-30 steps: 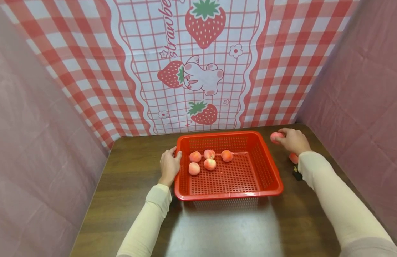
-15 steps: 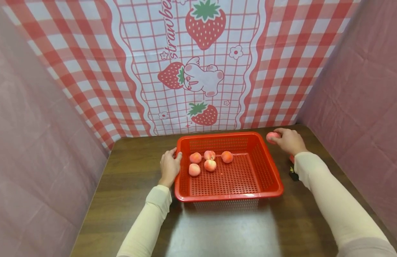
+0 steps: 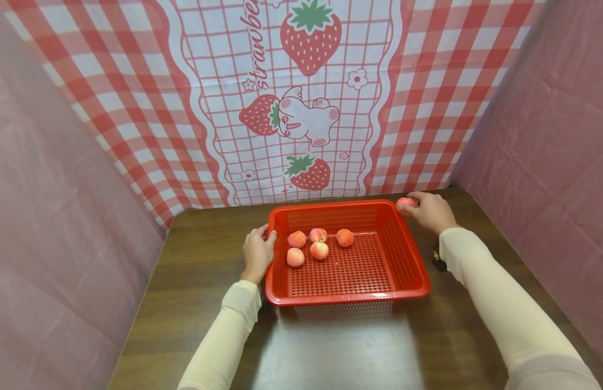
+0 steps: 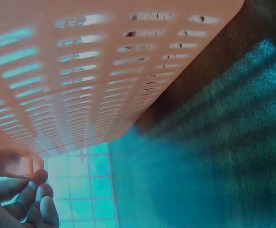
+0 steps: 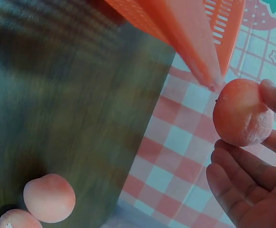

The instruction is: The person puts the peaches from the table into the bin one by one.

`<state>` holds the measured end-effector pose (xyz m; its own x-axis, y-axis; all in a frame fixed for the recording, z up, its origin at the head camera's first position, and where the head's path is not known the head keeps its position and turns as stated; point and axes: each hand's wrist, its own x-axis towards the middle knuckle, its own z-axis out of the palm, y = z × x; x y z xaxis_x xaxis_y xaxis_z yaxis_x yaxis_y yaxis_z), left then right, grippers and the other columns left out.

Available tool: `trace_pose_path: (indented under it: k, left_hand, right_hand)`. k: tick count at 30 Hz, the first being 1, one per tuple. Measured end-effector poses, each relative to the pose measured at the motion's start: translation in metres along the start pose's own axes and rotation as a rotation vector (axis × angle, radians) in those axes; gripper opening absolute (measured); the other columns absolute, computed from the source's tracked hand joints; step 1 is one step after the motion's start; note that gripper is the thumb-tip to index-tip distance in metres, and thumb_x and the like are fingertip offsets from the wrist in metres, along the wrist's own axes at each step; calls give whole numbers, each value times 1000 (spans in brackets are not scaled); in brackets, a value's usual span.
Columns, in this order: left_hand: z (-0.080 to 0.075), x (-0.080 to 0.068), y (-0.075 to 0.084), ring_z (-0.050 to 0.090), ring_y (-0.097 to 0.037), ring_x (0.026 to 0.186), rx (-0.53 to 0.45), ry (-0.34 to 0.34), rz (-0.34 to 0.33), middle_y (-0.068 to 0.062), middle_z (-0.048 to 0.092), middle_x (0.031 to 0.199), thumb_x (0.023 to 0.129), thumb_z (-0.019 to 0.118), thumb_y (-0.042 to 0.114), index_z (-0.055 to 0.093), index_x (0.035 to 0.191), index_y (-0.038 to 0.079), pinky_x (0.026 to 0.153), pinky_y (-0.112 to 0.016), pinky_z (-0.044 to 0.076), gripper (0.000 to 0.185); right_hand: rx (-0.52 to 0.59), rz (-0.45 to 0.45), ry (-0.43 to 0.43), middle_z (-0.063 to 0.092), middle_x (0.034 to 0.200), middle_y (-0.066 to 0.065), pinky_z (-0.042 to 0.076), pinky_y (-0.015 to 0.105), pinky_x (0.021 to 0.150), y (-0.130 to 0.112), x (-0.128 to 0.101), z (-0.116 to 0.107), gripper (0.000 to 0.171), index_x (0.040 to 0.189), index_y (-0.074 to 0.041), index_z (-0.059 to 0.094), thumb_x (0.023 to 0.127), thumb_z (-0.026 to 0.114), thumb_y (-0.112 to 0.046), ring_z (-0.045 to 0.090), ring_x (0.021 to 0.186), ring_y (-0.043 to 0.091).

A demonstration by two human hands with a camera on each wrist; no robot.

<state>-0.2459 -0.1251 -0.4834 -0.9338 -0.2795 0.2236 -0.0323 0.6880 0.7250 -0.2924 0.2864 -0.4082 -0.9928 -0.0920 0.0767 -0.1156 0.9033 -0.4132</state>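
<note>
A red plastic basket (image 3: 408,260) sits on the dark wooden table (image 3: 199,281) with several peaches inside, among them one (image 3: 295,257) at the front left. My left hand (image 3: 258,250) holds the basket's left rim, fingers (image 4: 31,194) curled under its edge (image 4: 10,166). My right hand (image 3: 430,211) grips a peach (image 3: 405,204) just above the basket's far right corner. In the right wrist view that peach (image 5: 242,118) sits between my fingers (image 5: 242,185), next to the basket corner (image 5: 209,71).
Two more peaches (image 5: 49,198) (image 5: 15,219) lie on the table right of the basket, hidden by my sleeve in the head view. A small dark object (image 3: 438,262) lies by my right forearm. Checked strawberry cloth (image 3: 291,108) and pink sheets wall the table.
My right hand has carried its peach left and a little away from me, from the table's right side to the basket's far right corner. The left hand has stayed on the rim.
</note>
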Motion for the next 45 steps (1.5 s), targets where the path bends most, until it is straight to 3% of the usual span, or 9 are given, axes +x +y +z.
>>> trace_pose_path:
  k: [25,33,45]
  left_hand:
    - [0,0,-2,61,-37,103,-3,-9,-12,-15,69,106,92,65,24,68,123,8,93,-48,46,36]
    - [0,1,-1,61,-38,103,-10,-14,-5,-15,69,105,92,65,25,67,124,7,93,-49,45,37]
    - [1,-1,-2,61,-38,102,-11,0,-3,-15,69,104,92,65,24,68,123,7,92,-49,46,36]
  right_hand:
    - [-28,-61,-46,64,121,26,48,57,91,-46,10,19,55,133,2,54,93,64,-34,63,105,40]
    - [-42,-77,-70,66,115,23,49,53,87,-51,10,26,51,131,0,57,93,65,-34,62,95,35]
    - [-55,-91,-121,64,123,24,48,57,92,-58,7,44,49,132,1,57,94,64,-29,61,109,43]
